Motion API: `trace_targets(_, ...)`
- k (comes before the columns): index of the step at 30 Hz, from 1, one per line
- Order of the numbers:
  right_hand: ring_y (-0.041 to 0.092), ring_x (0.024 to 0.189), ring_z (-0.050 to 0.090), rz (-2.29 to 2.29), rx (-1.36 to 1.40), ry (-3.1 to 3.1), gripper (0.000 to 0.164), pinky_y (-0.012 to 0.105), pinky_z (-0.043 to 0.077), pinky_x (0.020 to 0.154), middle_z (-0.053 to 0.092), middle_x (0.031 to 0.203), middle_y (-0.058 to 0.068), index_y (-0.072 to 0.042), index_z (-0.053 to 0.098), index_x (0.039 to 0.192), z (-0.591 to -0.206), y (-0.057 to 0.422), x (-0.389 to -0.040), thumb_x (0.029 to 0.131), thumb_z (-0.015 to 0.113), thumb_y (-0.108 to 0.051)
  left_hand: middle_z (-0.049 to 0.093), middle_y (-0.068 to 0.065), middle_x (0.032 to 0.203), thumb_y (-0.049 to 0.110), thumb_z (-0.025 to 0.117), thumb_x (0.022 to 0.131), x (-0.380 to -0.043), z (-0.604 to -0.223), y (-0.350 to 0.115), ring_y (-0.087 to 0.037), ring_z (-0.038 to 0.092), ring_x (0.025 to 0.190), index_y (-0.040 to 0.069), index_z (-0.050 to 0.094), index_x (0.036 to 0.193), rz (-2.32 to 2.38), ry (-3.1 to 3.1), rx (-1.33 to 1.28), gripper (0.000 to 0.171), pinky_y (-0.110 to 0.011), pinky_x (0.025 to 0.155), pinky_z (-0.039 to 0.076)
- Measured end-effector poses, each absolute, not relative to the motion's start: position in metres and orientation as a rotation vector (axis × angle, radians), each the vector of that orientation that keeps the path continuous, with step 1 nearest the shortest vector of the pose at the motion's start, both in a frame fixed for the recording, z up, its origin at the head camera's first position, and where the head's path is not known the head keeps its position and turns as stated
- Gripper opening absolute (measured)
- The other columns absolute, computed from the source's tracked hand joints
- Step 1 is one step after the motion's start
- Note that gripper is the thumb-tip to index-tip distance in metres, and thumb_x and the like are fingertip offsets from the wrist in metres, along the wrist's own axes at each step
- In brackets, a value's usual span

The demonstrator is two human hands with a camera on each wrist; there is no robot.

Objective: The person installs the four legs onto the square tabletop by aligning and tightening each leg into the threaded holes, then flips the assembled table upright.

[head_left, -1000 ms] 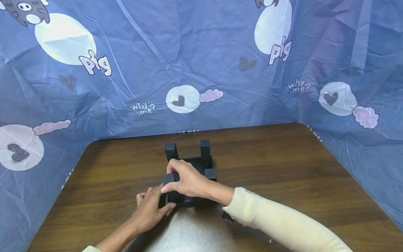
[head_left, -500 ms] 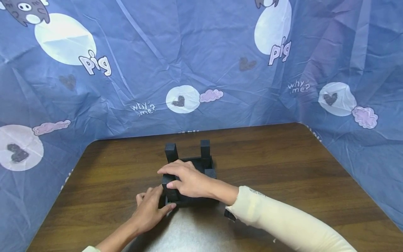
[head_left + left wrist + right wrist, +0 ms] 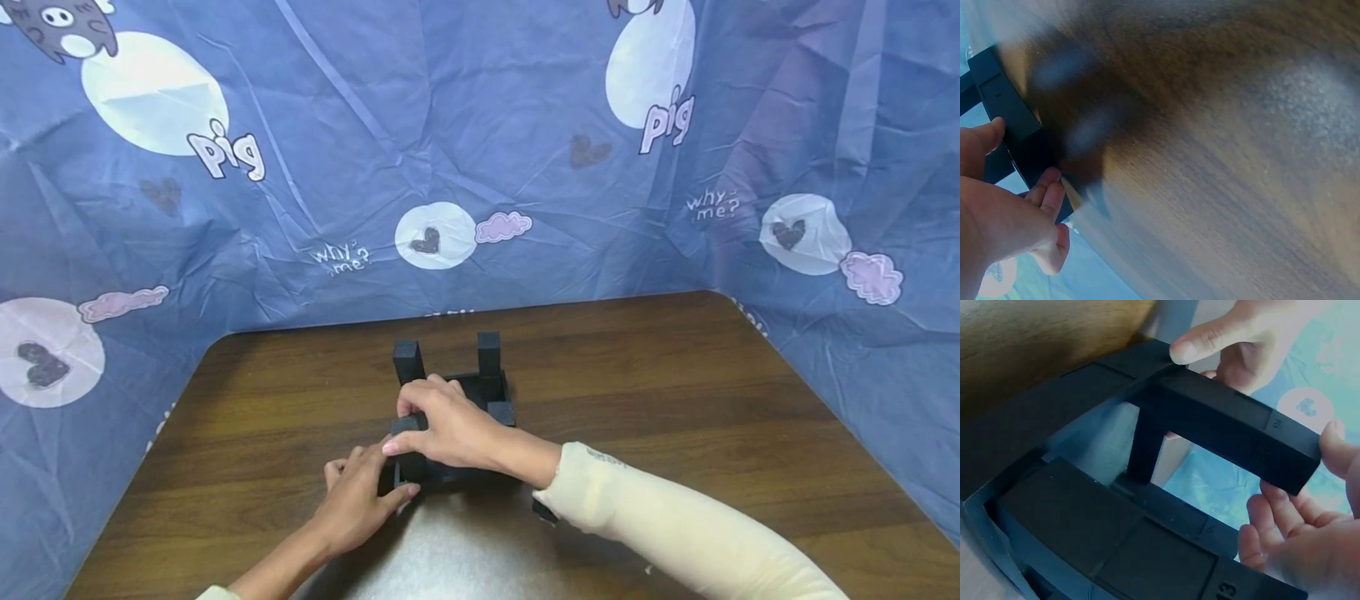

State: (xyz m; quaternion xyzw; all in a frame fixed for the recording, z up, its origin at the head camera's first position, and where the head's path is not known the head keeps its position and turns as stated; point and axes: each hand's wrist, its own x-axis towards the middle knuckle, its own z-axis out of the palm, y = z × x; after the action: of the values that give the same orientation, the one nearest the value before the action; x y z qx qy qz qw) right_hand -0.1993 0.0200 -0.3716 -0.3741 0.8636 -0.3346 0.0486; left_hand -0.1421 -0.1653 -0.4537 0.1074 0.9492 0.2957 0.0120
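A black frame (image 3: 465,380) lies on the table with several square posts standing up from it, like a small upturned stool. My left hand (image 3: 356,500) grips its near left corner; in the left wrist view thumb and fingers lie on either side of the frame's edge. My right hand (image 3: 457,429) pinches the upper end of the near left post (image 3: 1235,419), thumb on one face and fingertips on another in the right wrist view. The near right post (image 3: 501,413) shows beside the right wrist, which hides part of the frame.
A small black piece (image 3: 544,510) lies partly under the right sleeve (image 3: 637,500). Wood-grain table (image 3: 637,375) surrounds the frame, with a glossy patch in front. Blue printed cloth (image 3: 525,125) hangs along the table's back and sides.
Half a second ago my right fingers were stretched out over the post's top; now they are bent round it again, as a second ago. The left hand stays put.
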Motion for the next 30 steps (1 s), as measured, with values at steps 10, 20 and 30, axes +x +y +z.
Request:
trace_targets(10, 0.014, 0.113, 0.053, -1.030, -1.013, 2.536, 0.045, 0.042, 0.034, 0.105, 0.063, 0.122, 0.000, -0.013, 0.058, 0.134, -0.368, 0.023, -0.202, 0.096, 0.070, -0.035, 0.065, -0.012, 0.128, 0.026, 0.079, 0.089, -0.141, -0.454, -0.164, -0.026, 0.052, 0.113, 0.002, 0.056, 0.137, 0.929, 2.962, 0.334, 0.058, -0.052, 0.093, 0.020)
trace_targets(20, 0.015, 0.132, 0.049, -0.981, -1.039, 2.433, 0.041, 0.031, 0.041, 0.104, 0.060, 0.139, -0.001, -0.015, 0.063, 0.138, -0.358, 0.026, -0.202, 0.098, 0.066, -0.010, 0.066, -0.008, 0.128, 0.024, 0.079, 0.089, -0.143, -0.455, -0.164, -0.024, 0.052, 0.110, 0.009, 0.057, 0.136, 0.972, 2.948, 0.340, 0.054, -0.049, 0.088, 0.019)
trace_targets(30, 0.014, 0.091, 0.045, -1.041, -1.059, 2.533, 0.026, 0.027, 0.039, 0.076, 0.054, 0.095, -0.005, -0.016, 0.056, 0.100, -0.370, 0.020, -0.203, 0.092, 0.076, -0.029, 0.062, -0.014, 0.134, 0.027, 0.079, 0.089, -0.142, -0.455, -0.165, -0.026, 0.052, 0.113, 0.002, 0.053, 0.141, 0.938, 2.962, 0.326, 0.063, -0.051, 0.091, 0.021)
